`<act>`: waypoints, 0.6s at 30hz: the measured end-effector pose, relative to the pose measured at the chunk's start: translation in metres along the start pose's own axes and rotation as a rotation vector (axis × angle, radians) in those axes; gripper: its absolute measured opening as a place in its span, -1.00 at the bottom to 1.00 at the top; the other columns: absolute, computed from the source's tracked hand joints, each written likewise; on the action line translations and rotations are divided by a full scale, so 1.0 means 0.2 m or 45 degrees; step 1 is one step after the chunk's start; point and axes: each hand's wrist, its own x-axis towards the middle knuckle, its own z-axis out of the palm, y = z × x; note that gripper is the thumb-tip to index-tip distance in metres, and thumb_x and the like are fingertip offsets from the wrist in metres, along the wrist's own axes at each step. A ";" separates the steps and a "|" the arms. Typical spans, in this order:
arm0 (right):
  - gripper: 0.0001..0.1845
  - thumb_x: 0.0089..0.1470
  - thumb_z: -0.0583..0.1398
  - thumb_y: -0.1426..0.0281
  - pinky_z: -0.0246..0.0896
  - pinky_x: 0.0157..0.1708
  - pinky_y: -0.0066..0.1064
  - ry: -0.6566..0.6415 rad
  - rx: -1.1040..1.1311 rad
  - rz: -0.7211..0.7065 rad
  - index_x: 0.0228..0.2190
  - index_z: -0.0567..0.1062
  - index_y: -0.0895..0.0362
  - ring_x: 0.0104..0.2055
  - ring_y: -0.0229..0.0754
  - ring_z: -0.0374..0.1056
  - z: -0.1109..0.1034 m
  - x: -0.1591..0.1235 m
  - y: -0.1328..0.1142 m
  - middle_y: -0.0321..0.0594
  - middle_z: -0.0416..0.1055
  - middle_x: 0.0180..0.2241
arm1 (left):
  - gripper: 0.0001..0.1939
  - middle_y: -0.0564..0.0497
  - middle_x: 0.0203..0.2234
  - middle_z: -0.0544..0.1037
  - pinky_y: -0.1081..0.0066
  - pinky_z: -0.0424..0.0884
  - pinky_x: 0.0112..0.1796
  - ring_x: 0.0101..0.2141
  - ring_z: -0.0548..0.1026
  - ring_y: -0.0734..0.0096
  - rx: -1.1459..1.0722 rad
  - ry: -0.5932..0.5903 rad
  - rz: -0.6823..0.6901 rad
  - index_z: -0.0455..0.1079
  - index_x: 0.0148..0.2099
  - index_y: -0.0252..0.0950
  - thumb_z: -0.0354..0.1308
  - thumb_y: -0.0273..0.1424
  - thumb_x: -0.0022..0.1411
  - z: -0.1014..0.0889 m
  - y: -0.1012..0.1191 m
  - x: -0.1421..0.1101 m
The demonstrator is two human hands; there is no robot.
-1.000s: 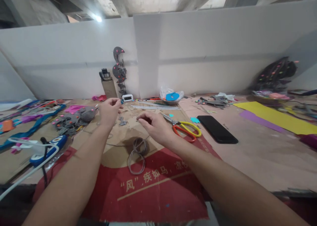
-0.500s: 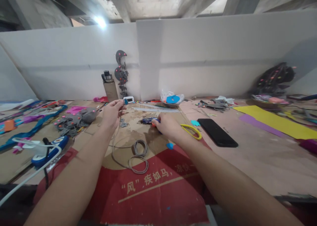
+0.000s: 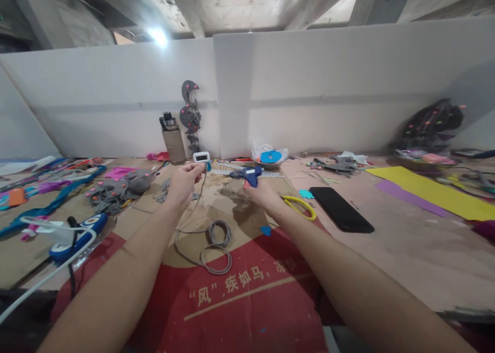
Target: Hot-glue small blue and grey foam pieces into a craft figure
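Observation:
My left hand (image 3: 186, 183) pinches a small blue piece (image 3: 209, 166) between thumb and fingertips, over the cardboard. A thin grey cord (image 3: 220, 244) runs down from those fingers and lies in loose loops on the cardboard (image 3: 243, 234). My right hand (image 3: 263, 194) is closed round the grip of a blue glue gun (image 3: 252, 175), held up off the surface. Its dark nozzle points left, toward the blue piece, with a gap between them. Yellow-handled scissors (image 3: 301, 207) lie by my right wrist, their blades hidden. A blue scrap (image 3: 265, 231) lies under my right forearm.
A black phone (image 3: 341, 208) lies at the right, near yellow paper (image 3: 433, 190). At the back stand a bottle (image 3: 174, 143), a small white display (image 3: 200, 157) and a bowl (image 3: 275, 163). A power strip (image 3: 79, 239) and pinned grey pieces (image 3: 119, 190) are at the left.
My right hand has lifted the glue gun and turned it, so its body now shows. My left hand has moved right with the blue piece, closer to the nozzle.

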 end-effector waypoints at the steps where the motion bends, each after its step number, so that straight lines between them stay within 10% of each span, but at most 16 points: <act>1: -0.74 -0.07 0.11 0.36 0.22 -0.47 -0.41 0.042 0.144 -0.020 -0.28 0.41 0.19 -0.41 -0.14 0.39 -0.01 -0.01 -0.02 -0.12 0.46 -0.39 | -0.75 0.05 -0.60 0.42 0.52 0.10 -0.53 -0.58 0.23 0.62 -0.008 0.010 -0.012 0.46 -0.49 -0.37 0.33 -0.27 -0.17 0.00 0.00 0.00; 8: -0.69 -0.03 0.06 0.42 0.27 -0.53 -0.45 -0.004 0.773 -0.499 -0.17 0.28 0.07 -0.39 -0.24 0.35 -0.04 -0.14 -0.16 -0.17 0.37 -0.19 | -0.72 0.06 -0.59 0.41 0.54 0.08 -0.54 -0.59 0.22 0.64 -0.040 0.068 -0.056 0.46 -0.47 -0.37 0.33 -0.26 -0.20 -0.01 -0.02 0.01; 18: -0.78 0.04 0.07 0.40 0.20 -0.28 -0.30 0.088 0.369 -0.691 -0.21 0.32 0.11 -0.34 -0.18 0.27 -0.02 -0.19 -0.17 -0.18 0.38 -0.31 | -0.76 0.07 -0.62 0.41 0.52 0.08 -0.54 -0.61 0.21 0.63 -0.038 0.094 -0.055 0.45 -0.50 -0.35 0.32 -0.28 -0.20 0.00 -0.01 0.00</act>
